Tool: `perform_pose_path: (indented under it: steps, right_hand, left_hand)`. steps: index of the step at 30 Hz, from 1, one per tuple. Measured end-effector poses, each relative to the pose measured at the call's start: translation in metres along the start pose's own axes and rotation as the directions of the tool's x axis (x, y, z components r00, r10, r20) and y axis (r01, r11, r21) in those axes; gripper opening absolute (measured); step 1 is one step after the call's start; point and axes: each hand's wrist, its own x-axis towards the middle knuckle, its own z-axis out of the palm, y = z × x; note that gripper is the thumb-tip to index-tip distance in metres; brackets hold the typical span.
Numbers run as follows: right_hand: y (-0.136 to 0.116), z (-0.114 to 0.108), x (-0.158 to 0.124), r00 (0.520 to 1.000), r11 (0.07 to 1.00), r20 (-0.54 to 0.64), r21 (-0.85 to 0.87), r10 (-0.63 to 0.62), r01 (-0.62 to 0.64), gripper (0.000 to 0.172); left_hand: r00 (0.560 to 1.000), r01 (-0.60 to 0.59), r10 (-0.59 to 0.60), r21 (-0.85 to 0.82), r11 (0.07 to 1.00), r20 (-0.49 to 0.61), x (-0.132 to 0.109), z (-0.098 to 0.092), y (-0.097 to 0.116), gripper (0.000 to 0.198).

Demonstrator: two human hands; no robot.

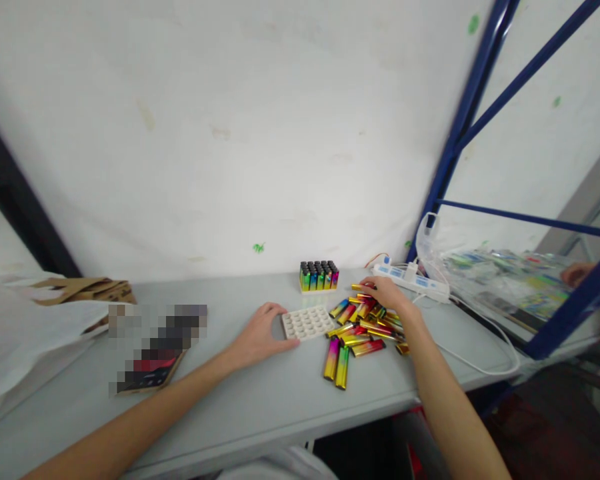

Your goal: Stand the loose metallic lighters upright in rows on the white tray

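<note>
My left hand (pixel 260 337) grips the left side of a white tray (pixel 307 323) with rows of holes, its thumb at the near corner and its fingers at the far corner. The tray lies flat on the table. My right hand (pixel 384 293) is over the far side of a loose pile of shiny gradient-coloured lighters (pixel 370 347), fingers bent around a gold lighter (pixel 361 287) at the fingertips. Two lighters (pixel 337 363) lie side by side at the pile's near left. Behind the tray, a filled rack of upright lighters (pixel 319 275) with black tops stands near the wall.
A white power strip (pixel 413 281) with plugs and cables lies behind the pile at right. A blue metal frame (pixel 447 160) rises there, with plastic-bagged goods (pixel 510 280) beyond. At left are a pixelated dark object (pixel 163 353), cardboard (pixel 87 290) and white sheeting (pixel 40 340). Another person's hand (pixel 577 273) shows far right.
</note>
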Motion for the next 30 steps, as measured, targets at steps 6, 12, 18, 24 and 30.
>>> perform_pose_path:
  steps: [6,12,18,24,30]
  right_hand:
    - [-0.006,-0.002,0.0,0.99,0.997,-0.14,0.076,0.013,-0.002,0.028]
    - [-0.034,-0.01,0.003,0.946,0.867,-0.317,0.488,0.071,0.098,0.037]
    - [-0.089,-0.016,0.001,0.972,0.57,-0.223,0.809,0.075,0.142,0.047]
    - [-0.151,-0.013,-0.012,0.984,0.279,-0.065,0.954,-0.165,0.11,0.045]
    - [-0.179,0.008,-0.01,0.993,0.22,0.071,0.974,-0.098,-0.048,0.053]
  left_hand:
    - [0.999,0.037,-0.038,-0.061,0.997,-0.014,-0.001,-0.008,0.003,0.063]
    - [0.998,0.014,-0.024,-0.186,0.982,-0.051,-0.006,-0.017,0.011,0.065]
    - [0.998,0.037,-0.051,-0.316,0.948,-0.038,-0.011,-0.018,0.015,0.07]
    - [0.998,0.041,-0.055,-0.267,0.963,-0.043,-0.011,-0.019,0.014,0.071]
    - [0.999,0.026,-0.033,-0.281,0.959,-0.02,-0.01,-0.014,0.011,0.074]
